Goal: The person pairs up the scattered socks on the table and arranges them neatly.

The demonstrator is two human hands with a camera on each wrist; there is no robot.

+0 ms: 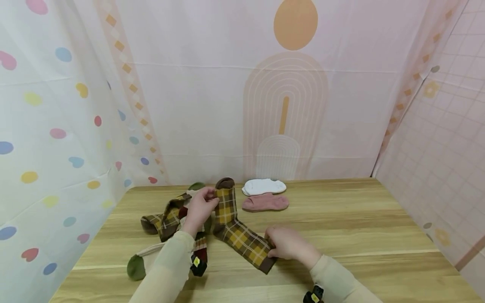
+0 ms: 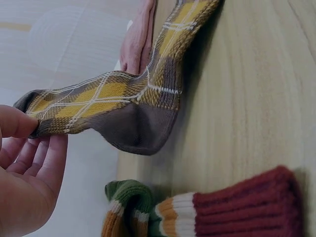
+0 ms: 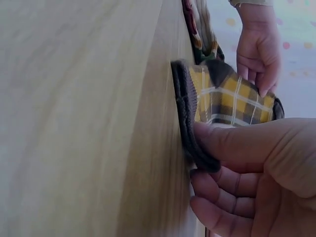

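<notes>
A yellow-and-brown plaid sock (image 1: 242, 237) with a dark brown heel and toe stretches between both hands. Near its toe end, the left hand (image 1: 201, 207) pinches the fabric between thumb and fingers; the left wrist view shows the brown heel (image 2: 140, 128) hanging between. At the cuff, the right hand (image 1: 289, 243) grips the dark brown band (image 3: 185, 106), thumb on one side and fingers curled on the other. Behind the left forearm lies a second plaid sock (image 1: 170, 216), partly hidden. A maroon, white, orange and green striped sock (image 2: 237, 205) lies below the held one.
At the back of the wooden table (image 1: 348, 235) lie white socks (image 1: 265, 186), with pink socks (image 1: 266, 202) in front of them. A cream sock with a green toe (image 1: 137, 267) sits left of the left forearm. Patterned curtains (image 1: 204, 105) enclose the table.
</notes>
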